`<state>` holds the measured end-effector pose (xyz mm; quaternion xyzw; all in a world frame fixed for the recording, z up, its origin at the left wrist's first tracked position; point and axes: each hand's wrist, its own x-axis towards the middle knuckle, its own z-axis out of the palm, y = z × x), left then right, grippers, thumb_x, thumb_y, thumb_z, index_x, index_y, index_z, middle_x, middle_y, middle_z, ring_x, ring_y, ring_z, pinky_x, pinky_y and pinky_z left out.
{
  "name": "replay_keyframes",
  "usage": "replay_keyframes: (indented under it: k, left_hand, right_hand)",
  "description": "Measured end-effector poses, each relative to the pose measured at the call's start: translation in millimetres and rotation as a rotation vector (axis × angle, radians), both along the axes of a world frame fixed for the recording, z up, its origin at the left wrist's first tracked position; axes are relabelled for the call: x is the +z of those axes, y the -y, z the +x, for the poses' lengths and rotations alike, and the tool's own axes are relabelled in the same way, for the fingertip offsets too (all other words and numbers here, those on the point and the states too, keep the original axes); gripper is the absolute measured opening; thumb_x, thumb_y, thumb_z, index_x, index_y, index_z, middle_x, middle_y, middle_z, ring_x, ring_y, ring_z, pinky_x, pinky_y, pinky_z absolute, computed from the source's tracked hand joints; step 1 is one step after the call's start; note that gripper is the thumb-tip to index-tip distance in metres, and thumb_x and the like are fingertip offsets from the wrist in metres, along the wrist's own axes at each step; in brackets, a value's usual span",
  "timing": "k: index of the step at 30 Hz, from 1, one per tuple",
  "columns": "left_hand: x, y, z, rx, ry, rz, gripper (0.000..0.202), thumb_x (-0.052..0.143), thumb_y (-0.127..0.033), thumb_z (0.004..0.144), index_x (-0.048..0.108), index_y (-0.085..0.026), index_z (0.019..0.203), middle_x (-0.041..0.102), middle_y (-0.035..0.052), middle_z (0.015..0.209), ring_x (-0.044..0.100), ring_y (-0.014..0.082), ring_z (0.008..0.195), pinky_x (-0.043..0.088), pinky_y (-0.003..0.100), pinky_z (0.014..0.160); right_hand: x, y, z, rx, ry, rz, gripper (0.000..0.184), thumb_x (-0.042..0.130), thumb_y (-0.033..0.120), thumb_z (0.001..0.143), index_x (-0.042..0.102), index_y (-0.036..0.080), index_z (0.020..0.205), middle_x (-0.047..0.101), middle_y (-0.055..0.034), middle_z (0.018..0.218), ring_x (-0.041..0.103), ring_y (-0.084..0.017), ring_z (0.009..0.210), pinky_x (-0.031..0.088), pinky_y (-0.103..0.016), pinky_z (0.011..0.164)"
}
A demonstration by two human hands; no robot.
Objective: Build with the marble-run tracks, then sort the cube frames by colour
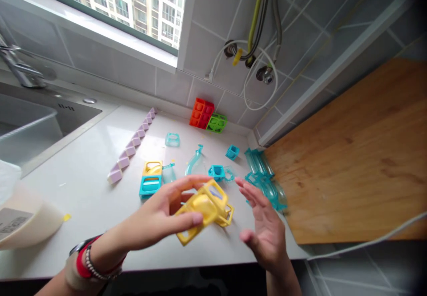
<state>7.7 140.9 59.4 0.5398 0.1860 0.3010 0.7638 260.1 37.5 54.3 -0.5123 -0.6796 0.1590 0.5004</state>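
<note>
My left hand [160, 218] grips a yellow plastic block [200, 208] with open, frame-like sides, thumb on the near face. Another yellow piece [227, 216] shows at its right end; whether the two are joined I cannot tell. To the right, my right hand [265, 227] is raised with fingers apart and nothing in it. Past the hands lie a blue cube block [216, 172] and a clear teal curved tube [194, 160]. A yellow-and-blue block pair [151, 184] sits just beyond my left hand.
A row of lilac blocks [130, 150] runs across the white counter. Red blocks [201, 113] and a green block [216, 123] stand by the wall. Clear teal tubes [262, 167] lie beside the wooden board [350, 167]. A sink [76, 114] and a cream container [40, 222] are left.
</note>
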Motion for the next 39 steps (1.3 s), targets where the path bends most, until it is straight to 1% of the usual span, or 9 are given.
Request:
replay_keyframes:
  k: [4,7,10,12,15,22,28,33,39]
  left_hand:
    - [-0.6,-10,1,0.17,0.356,-0.502,0.041,0.069,-0.035,0.084,0.073,-0.017,0.121,0.076,0.0111,0.101,0.073,0.0264,0.08,0.064,0.037,0.071]
    - [0.3,-11,5,0.278,0.447,-0.659,0.041,0.059,-0.027,0.085,0.072,-0.014,0.121,0.075,0.0112,0.097,0.071,0.0231,0.071,0.063,0.036,0.063]
    - [0.0,-4,17,0.347,0.35,-0.748,0.039,0.052,-0.023,0.089,0.073,-0.011,0.12,0.077,0.0137,0.096,0.075,0.0272,0.077,0.066,0.041,0.069]
    - [-1.6,5,28,0.35,0.288,-0.776,0.038,0.052,-0.023,0.09,0.075,-0.007,0.116,0.08,0.0165,0.095,0.078,0.0316,0.089,0.066,0.046,0.081]
    - [-6.0,15,42,0.285,0.227,-0.792,0.034,0.055,-0.024,0.091,0.076,-0.004,0.109,0.082,0.019,0.096,0.079,0.0329,0.098,0.064,0.043,0.091]
    - [-12.3,17,49,0.278,0.204,-0.836,0.032,0.054,-0.023,0.095,0.075,-0.005,0.109,0.082,0.0197,0.101,0.08,0.0318,0.1,0.067,0.041,0.087]
    - [-11.7,13,49,0.318,0.185,-0.826,0.031,0.05,-0.023,0.097,0.076,-0.005,0.101,0.082,0.0201,0.1,0.08,0.0327,0.097,0.067,0.046,0.086]
    - [-11.1,12,49,0.355,0.171,-0.821,0.031,0.05,-0.02,0.097,0.076,-0.005,0.105,0.082,0.0202,0.102,0.08,0.0329,0.097,0.068,0.049,0.084]
    - [-15.0,11,48,0.339,0.192,-0.816,0.031,0.055,-0.022,0.093,0.074,-0.003,0.109,0.081,0.0222,0.105,0.079,0.0345,0.1,0.066,0.052,0.092]
  right_hand:
    - [4.7,-7,3,-0.14,-0.088,-0.092,0.023,0.061,0.04,0.103,0.071,0.027,0.119,0.069,-0.0109,0.126,0.067,-0.028,0.121,0.06,-0.043,0.096]
    - [4.9,-9,0,-0.109,0.126,-0.306,0.025,0.07,0.038,0.098,0.07,0.027,0.12,0.068,-0.0093,0.125,0.066,-0.027,0.119,0.058,-0.04,0.097]
    - [-1.9,-9,-4,-0.044,0.314,-0.422,0.037,0.079,0.034,0.09,0.068,0.026,0.124,0.066,-0.0092,0.127,0.065,-0.028,0.12,0.054,-0.042,0.105]
    - [-8.0,-10,-5,-0.027,0.356,-0.427,0.036,0.08,0.03,0.09,0.068,0.025,0.123,0.066,-0.0089,0.125,0.066,-0.027,0.118,0.054,-0.042,0.106]
    - [-13.7,-11,-5,-0.014,0.346,-0.396,0.033,0.077,0.023,0.091,0.068,0.025,0.123,0.068,-0.0085,0.125,0.067,-0.026,0.118,0.054,-0.04,0.104]
    - [-13.6,-12,-3,0.013,0.324,-0.364,0.035,0.077,0.02,0.092,0.068,0.026,0.126,0.073,-0.0077,0.124,0.068,-0.026,0.118,0.055,-0.04,0.102]
    - [-15.3,-12,2,0.03,0.364,-0.346,0.039,0.077,0.02,0.093,0.068,0.025,0.131,0.074,-0.0077,0.124,0.069,-0.026,0.116,0.056,-0.041,0.101]
    - [-14.8,-10,6,0.034,0.432,-0.309,0.046,0.074,0.019,0.093,0.067,0.026,0.138,0.076,-0.0088,0.12,0.069,-0.027,0.108,0.06,-0.043,0.095]
    - [-9.8,-8,15,0.005,0.436,-0.353,0.048,0.072,0.02,0.094,0.068,0.028,0.141,0.076,-0.0079,0.11,0.07,-0.024,0.102,0.061,-0.04,0.092]
